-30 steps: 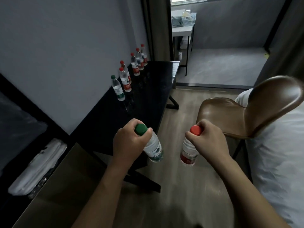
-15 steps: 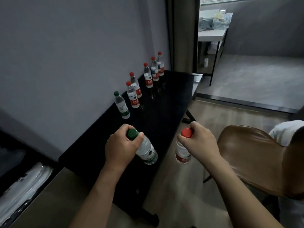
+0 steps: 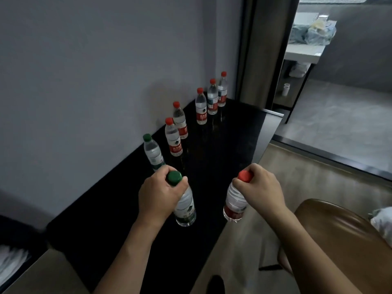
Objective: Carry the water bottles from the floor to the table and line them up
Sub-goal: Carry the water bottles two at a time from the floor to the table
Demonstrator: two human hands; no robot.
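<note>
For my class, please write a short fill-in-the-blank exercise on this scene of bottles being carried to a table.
1. The left hand grips a bottle with a ____ cap.
2. The right hand grips a bottle with a ____ cap.
3. On the black table, ____ bottles stand along the wall.
4. Of those, ____ has a green cap.

Missing words: green; red; six; one

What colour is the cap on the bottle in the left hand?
Green, clearest in the head view: cap above the left hand.

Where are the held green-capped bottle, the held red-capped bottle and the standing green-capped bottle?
held green-capped bottle [image 3: 185,205], head view, on its label.
held red-capped bottle [image 3: 234,200], head view, on its body.
standing green-capped bottle [image 3: 153,152], head view, on its body.
</note>
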